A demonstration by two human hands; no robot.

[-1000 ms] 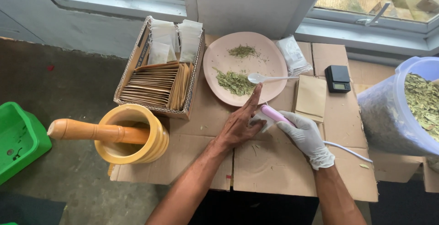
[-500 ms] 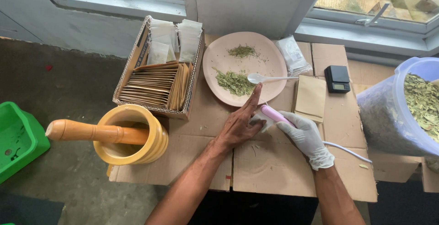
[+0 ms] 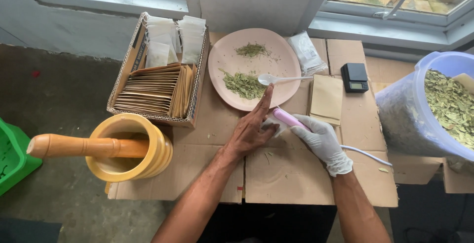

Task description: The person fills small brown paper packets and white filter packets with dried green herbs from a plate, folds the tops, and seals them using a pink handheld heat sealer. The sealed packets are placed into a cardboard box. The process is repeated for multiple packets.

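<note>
L hand (image 3: 249, 130) flat on small white sachet (image 3: 270, 124), gloved R hand (image 3: 321, 141) grip clamped on pink sealer (image 3: 289, 118)

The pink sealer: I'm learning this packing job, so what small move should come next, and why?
Probably slide the pink sealer along the small sachet's edge. The gloved right hand grips it with its tip at the sachet, and the bare left hand presses the sachet flat on the cardboard, so it looks pinned ready for sealing.

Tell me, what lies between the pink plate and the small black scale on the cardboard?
In the head view, a clear plastic packet and a tan paper envelope lie between the pink plate and the black scale.
</note>
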